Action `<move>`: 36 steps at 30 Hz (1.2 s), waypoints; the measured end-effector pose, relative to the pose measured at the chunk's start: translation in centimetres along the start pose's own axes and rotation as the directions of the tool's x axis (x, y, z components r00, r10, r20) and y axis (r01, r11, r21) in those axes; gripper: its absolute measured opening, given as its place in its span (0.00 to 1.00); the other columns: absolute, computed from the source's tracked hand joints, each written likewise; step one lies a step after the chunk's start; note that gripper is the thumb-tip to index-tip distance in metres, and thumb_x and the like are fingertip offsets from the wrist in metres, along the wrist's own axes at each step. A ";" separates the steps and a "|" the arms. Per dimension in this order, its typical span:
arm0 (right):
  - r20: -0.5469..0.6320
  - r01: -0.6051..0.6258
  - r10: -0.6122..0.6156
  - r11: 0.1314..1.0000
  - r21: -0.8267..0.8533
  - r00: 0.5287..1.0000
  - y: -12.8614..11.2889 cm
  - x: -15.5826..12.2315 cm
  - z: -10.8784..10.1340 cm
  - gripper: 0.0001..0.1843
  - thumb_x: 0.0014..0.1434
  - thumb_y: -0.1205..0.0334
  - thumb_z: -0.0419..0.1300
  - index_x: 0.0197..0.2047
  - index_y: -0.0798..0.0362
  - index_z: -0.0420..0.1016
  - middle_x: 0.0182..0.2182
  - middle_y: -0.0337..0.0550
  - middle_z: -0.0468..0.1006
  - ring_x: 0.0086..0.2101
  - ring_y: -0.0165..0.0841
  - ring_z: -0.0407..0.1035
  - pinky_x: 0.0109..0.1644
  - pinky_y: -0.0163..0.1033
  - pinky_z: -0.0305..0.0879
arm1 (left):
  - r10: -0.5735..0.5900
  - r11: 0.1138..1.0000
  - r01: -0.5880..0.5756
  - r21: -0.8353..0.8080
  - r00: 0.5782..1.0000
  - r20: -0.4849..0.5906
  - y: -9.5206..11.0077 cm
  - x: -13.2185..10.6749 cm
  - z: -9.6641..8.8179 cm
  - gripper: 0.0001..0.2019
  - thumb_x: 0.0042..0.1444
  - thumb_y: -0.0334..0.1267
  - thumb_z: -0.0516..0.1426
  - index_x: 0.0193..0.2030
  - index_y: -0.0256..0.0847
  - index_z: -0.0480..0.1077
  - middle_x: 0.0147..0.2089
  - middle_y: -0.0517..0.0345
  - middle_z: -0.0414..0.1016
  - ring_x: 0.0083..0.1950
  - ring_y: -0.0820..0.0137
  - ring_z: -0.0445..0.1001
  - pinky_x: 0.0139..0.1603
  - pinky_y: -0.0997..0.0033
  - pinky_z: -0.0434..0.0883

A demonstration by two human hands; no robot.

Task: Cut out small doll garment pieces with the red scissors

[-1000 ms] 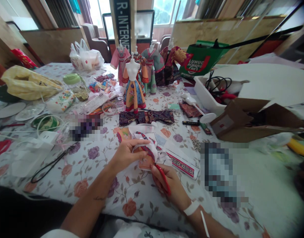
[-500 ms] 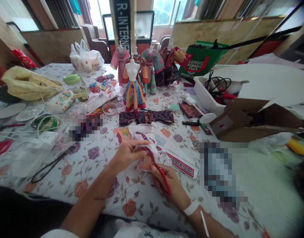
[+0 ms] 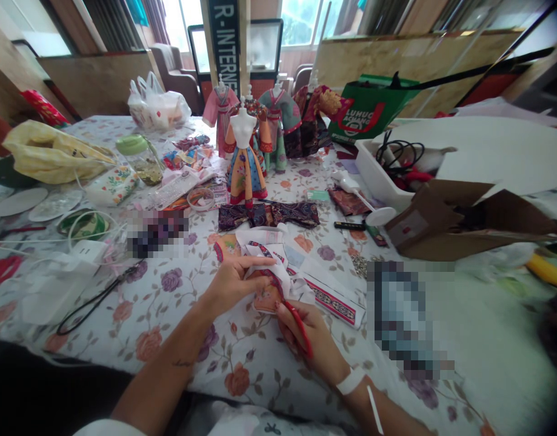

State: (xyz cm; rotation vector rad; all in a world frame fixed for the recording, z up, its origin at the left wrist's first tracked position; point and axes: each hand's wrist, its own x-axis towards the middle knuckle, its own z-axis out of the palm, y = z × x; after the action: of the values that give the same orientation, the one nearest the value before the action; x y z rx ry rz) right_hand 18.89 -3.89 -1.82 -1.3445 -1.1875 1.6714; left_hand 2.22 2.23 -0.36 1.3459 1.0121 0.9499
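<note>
My left hand (image 3: 236, 283) pinches a piece of orange printed fabric (image 3: 265, 298) with a red border and white edging. Red-handled scissors (image 3: 302, 332) are gripped in my right hand (image 3: 315, 336), their blades at the right edge of that fabric and mostly hidden by it. Just beyond my hands lie white cloth scraps and a strip with a red and black patterned band (image 3: 330, 300). Another orange printed piece (image 3: 228, 245) lies to the left of these scraps.
A small dress form in an orange and blue skirt (image 3: 247, 172) stands ahead, with several dressed forms behind it. Dark paisley fabric (image 3: 291, 215) lies before it. At right are a cardboard box (image 3: 464, 227) and a white bin (image 3: 382, 175); at left, a power strip (image 3: 62, 284).
</note>
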 end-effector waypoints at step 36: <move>-0.004 0.012 -0.012 1.000 0.000 1.000 0.1 -0.1 0.0 0.28 0.54 0.38 0.57 0.17 0.52 0.59 0.10 0.30 0.57 0.11 0.22 0.49 0.14 0.30 0.44 | -0.041 0.998 0.041 -0.042 0.999 -0.006 0.1 -0.2 0.2 0.17 0.47 0.33 0.64 0.47 0.36 0.77 0.40 0.51 0.80 0.35 0.69 0.76 0.38 0.73 0.73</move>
State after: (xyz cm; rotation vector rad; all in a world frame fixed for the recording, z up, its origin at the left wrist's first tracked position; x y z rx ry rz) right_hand 18.94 -4.02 -1.85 -1.3375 -1.1911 1.6598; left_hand 2.37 2.00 -0.22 1.2838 1.0163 0.9403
